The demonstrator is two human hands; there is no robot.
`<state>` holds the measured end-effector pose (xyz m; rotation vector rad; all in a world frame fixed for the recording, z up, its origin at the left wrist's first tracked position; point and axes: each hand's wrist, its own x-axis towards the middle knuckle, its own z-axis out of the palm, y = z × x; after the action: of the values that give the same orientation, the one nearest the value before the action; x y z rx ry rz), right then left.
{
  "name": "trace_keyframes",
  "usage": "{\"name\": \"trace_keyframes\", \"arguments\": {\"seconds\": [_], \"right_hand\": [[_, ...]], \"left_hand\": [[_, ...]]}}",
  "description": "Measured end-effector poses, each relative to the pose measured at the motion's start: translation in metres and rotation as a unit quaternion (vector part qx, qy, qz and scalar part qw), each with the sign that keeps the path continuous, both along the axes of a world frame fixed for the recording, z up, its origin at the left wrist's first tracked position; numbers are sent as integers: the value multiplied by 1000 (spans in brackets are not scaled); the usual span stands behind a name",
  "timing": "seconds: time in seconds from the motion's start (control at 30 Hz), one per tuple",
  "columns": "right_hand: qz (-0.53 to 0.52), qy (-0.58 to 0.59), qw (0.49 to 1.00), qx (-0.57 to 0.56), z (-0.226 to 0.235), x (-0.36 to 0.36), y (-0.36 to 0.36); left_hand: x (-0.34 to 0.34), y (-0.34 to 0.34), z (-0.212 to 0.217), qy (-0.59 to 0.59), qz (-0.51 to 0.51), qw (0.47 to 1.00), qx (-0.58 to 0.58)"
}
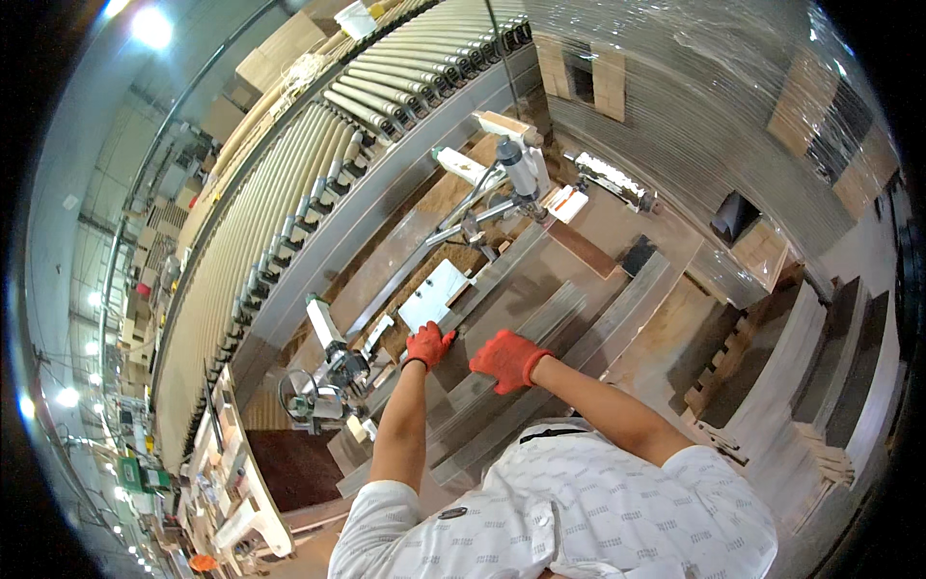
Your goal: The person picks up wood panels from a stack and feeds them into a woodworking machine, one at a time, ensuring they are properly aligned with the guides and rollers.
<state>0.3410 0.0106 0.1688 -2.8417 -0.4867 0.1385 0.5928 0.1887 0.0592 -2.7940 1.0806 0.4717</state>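
Both my hands wear red gloves over a workbench where long grey boards lie slantwise. My left hand rests at the far edge of the boards, beside a white plate. Its fingers are spread, the thumb pointing right near a small dark piece. Fingers curled, my right hand is closed over a narrow grey board that runs from lower left to upper right. The undersides of its fingers are hidden.
A grey cylindrical motor on a stand rises beyond my hands; another white-and-dark machine unit stands at the left. Behind runs a curved roller conveyor. Film-wrapped stacked boards fill the far right. More boards lie stacked at right.
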Motion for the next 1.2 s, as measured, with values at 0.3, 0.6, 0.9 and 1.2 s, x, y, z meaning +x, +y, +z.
{"name": "trace_keyframes", "arguments": {"seconds": [0.3, 0.6, 0.9, 1.2], "right_hand": [[6, -68, 998, 17, -27, 4, 3], [9, -31, 999, 5, -7, -12, 9], [25, -37, 999, 2, -3, -13, -1], [12, -3, 1000, -18, -8, -17, 3]], "left_hand": [[3, -13, 15, 25, 11, 998, 55], [-13, 7, 0, 6, 30, 999, 14], [-18, 10, -17, -5, 71, 993, -92], [-31, -3, -6, 28, 49, 974, -218]]}}
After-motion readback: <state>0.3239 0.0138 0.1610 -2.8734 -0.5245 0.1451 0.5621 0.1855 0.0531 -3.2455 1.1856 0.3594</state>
